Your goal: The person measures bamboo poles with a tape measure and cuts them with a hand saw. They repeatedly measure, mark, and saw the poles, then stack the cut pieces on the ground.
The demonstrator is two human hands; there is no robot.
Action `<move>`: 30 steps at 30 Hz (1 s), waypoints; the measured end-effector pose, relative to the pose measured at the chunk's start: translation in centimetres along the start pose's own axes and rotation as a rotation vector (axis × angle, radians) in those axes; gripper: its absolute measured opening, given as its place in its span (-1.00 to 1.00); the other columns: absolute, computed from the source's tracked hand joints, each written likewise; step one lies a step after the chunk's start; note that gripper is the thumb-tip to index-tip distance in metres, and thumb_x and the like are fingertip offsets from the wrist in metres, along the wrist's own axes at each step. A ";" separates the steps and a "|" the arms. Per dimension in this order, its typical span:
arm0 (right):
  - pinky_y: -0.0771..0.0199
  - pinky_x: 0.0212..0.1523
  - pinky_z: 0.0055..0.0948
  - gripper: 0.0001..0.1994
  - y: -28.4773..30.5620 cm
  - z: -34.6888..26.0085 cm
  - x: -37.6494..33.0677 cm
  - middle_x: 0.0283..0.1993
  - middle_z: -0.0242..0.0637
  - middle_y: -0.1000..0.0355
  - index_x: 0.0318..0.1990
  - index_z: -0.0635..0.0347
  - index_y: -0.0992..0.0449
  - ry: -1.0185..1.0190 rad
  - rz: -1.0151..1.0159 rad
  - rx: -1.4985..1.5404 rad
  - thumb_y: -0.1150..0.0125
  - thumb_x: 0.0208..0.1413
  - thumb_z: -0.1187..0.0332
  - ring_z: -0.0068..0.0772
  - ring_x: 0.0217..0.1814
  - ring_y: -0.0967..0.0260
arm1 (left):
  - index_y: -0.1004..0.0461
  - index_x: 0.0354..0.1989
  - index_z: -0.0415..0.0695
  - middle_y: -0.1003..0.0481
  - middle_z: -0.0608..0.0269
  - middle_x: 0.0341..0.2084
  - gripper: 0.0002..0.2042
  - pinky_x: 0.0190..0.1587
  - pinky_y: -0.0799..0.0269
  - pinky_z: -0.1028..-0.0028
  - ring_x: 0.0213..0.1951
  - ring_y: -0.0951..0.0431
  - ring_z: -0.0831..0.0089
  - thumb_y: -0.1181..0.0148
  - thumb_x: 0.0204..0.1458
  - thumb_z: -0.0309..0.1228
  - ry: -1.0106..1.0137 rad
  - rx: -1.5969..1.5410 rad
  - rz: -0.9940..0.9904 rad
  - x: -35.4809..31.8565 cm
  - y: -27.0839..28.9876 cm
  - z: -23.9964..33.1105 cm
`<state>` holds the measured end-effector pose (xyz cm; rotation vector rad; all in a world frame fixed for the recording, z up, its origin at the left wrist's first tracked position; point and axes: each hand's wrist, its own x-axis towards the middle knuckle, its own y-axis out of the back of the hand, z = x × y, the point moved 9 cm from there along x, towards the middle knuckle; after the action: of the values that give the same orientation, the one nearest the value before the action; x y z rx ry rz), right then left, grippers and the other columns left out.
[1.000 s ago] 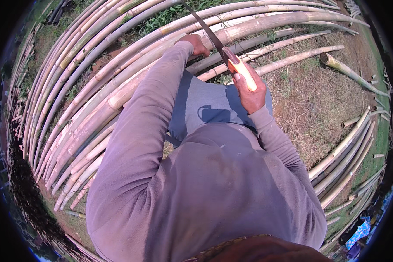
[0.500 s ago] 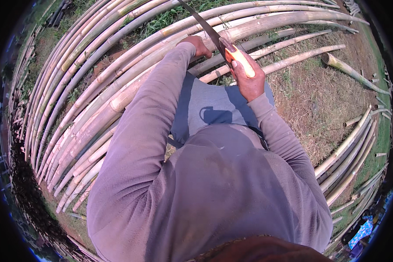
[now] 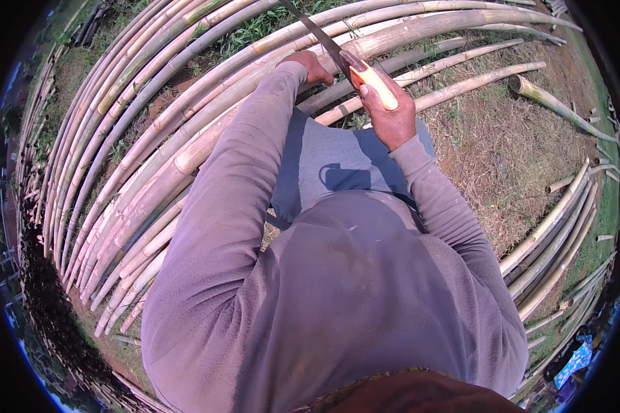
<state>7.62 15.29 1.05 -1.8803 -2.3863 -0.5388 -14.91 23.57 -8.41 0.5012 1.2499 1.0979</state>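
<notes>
A: What does the head view show in the hands?

B: The right hand [image 3: 391,118] is closed tight around the orange handle [image 3: 375,80] of a long knife. The dark blade [image 3: 318,34] goes up and to the left from the fist, toward the far edge of the picture.

A: And the other hand?

B: The left hand [image 3: 311,67] is curled on a bamboo pole [image 3: 420,29] just to the left of the blade. I see the knuckles only, so I cannot tell how firm the grip is.

A: Where is this pole?

B: It lies far from the body, across the picture from left to right, among many other bamboo poles [image 3: 138,172]. They make a thick bundle on the left side and bend with the lens.

A: What is around it?

B: On the right is dry grass [image 3: 503,151], with one short bamboo piece [image 3: 551,103] lying alone. More poles [image 3: 558,234] lie at the right edge. At the far side I see green grass [image 3: 255,27].

A: Does something block the view?

B: Yes. The person's grey sleeves and body [image 3: 337,296] fill the near half and hide the ground below the hands.
</notes>
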 end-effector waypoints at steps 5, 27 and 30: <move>-0.56 0.11 -0.40 -0.55 7.6 -2.2 -11.8 0.17 -0.04 -0.51 0.30 0.46 -0.36 -0.125 -0.007 0.067 -0.22 0.30 0.49 -0.35 0.13 -0.53 | -0.64 0.05 -0.17 -0.58 -0.05 0.09 -0.26 0.20 -0.47 0.23 0.10 -0.60 0.06 -0.44 -0.30 0.10 0.042 -0.030 -0.032 0.3 -0.2 -1.5; -0.55 0.13 -0.41 -0.53 6.8 -1.1 -10.4 0.19 -0.02 -0.51 0.30 0.49 -0.35 -0.085 0.014 0.065 -0.23 0.29 0.48 -0.32 0.15 -0.53 | -0.64 0.04 -0.19 -0.58 -0.05 0.10 -0.29 0.18 -0.48 0.24 0.10 -0.61 0.08 -0.44 -0.26 0.08 0.032 -0.043 -0.011 0.8 0.1 -0.2; -0.52 -0.07 -0.53 -0.62 0.3 0.9 1.0 -0.04 -0.20 -0.60 0.15 0.40 -0.51 -0.137 0.017 0.127 -0.34 0.25 0.39 -0.60 -0.10 -0.48 | -0.65 0.04 -0.17 -0.59 -0.03 0.09 -0.30 0.18 -0.48 0.24 0.10 -0.61 0.10 -0.43 -0.26 0.07 -0.004 -0.003 0.020 1.0 0.0 0.5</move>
<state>7.78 16.58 0.50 -1.9397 -2.4187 -0.2582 -14.47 24.51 -8.77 0.5140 1.2422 1.1147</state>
